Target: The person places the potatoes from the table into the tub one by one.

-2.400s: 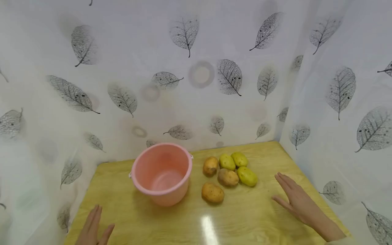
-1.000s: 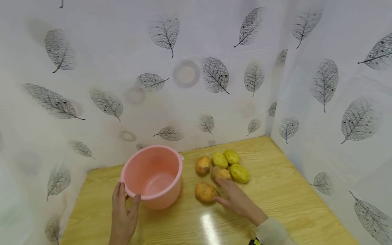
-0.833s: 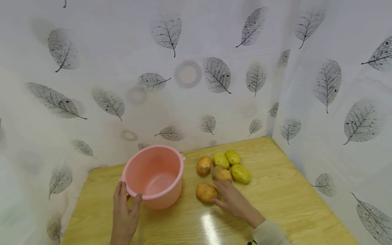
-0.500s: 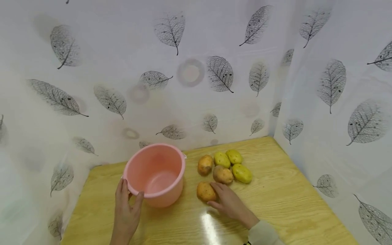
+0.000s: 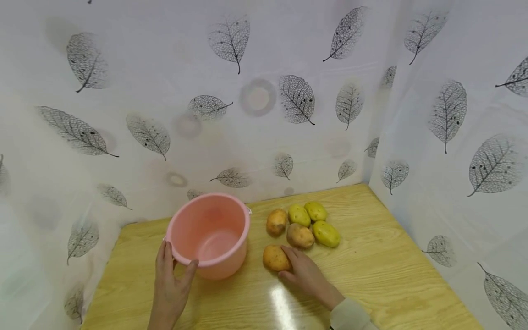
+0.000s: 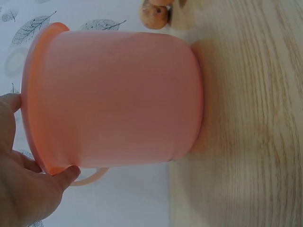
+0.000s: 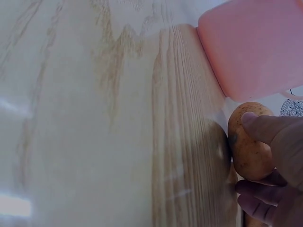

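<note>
A pink plastic bucket (image 5: 220,263) stands upright on the wooden table, its visible inside bare. My left hand (image 5: 171,286) holds its rim at the near left, thumb and fingers set apart along the edge; the left wrist view shows fingertips (image 6: 70,174) against the rim. Right of the bucket, my right hand (image 5: 307,277) grips a brown potato (image 5: 275,258). In the right wrist view the thumb (image 7: 258,124) presses one side of that potato (image 7: 248,146), with fingers around the other side. Whether it is clear of the table cannot be told.
Behind the held potato lie two more brown potatoes, one left (image 5: 276,222) and one nearer (image 5: 300,236). Three green-yellow potatoes (image 5: 326,233) sit beside them. A leaf-print curtain (image 5: 264,151) bounds the table (image 5: 392,275) at the back and sides.
Both hands have come inward from the table's sides. The left took the bucket's rim; the right passed near the middle brown potato, then took the nearest one, which has shifted slightly left.
</note>
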Demonstrator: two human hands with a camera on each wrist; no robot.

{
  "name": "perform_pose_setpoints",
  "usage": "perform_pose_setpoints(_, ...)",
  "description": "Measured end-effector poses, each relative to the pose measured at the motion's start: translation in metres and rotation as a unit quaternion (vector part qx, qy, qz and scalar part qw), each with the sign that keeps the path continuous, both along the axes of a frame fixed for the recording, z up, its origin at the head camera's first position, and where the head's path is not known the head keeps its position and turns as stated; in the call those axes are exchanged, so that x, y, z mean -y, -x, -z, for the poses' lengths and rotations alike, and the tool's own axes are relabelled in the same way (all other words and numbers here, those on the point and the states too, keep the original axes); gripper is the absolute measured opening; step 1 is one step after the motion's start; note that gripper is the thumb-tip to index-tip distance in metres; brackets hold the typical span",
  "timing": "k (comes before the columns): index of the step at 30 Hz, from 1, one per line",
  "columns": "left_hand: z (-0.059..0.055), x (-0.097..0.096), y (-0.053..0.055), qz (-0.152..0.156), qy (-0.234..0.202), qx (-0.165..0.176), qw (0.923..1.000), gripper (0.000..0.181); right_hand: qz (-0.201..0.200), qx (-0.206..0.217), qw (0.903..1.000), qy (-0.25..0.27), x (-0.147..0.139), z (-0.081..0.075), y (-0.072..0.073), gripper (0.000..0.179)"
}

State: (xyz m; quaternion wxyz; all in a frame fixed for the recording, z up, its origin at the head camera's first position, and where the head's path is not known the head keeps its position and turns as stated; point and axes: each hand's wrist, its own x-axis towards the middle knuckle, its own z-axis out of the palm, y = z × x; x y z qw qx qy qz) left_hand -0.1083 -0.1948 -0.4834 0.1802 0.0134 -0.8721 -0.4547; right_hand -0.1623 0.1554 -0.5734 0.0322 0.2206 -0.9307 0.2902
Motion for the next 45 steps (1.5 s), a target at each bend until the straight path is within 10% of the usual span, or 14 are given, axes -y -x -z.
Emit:
perform_pose_setpoints(28,-0.007,0.003,0.002,0.023,-0.001,0.062,0.9978,0.105,0.024,0.057,0.9969,0.048,0.002,0.002,0.003,0.072)
perform_pose_setpoints(45,-0.011,0.004,0.0,0.02,0.008,0.089,0.9958,0.107,0.031,0.033,0.9977,0.051,-0.001,-0.028,0.0,0.072)
